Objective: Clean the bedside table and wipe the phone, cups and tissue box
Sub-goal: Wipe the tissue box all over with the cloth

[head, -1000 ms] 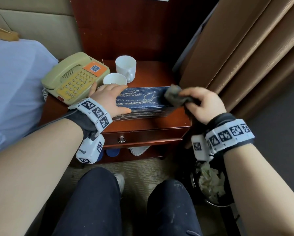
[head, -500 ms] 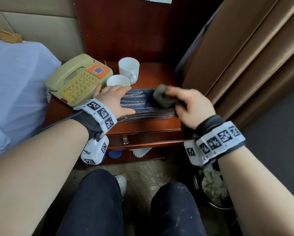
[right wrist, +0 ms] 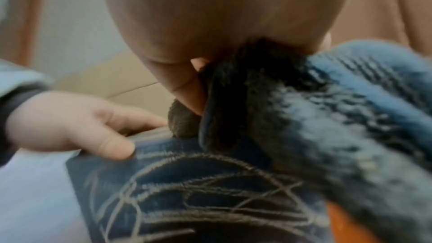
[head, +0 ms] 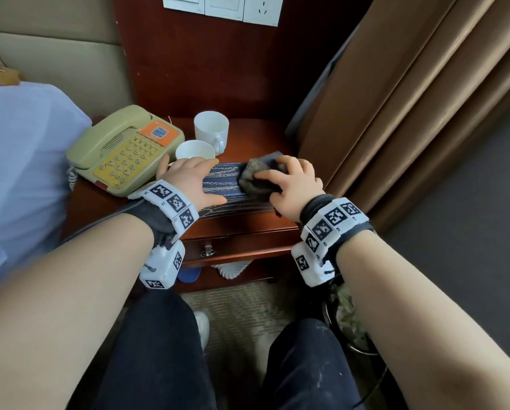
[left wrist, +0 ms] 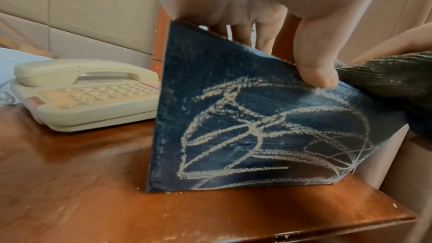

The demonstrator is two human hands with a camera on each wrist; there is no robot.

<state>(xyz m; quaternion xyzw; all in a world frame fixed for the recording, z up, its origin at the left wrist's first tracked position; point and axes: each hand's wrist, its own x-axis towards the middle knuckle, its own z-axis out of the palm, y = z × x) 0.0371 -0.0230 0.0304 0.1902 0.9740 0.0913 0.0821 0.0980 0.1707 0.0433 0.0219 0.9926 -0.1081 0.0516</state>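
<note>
Tissue box (head: 224, 184) stands on the desk (head: 256, 223), just right of the phone (head: 123, 149). Left hand (head: 188, 182) grips it; right hand (head: 292, 184) clutches the cloth (head: 255, 179) on top. Better wipe with long strokes, holding the box firm.

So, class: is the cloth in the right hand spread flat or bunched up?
Bunched up. The cloth forms a crumpled wad under the right hand, whose fingers curl round it on top of the tissue box.

Bare forearms, white wristbands (head: 172, 202) printed with black square markers, dark cuffs, dark trousers (head: 147, 356)
</note>
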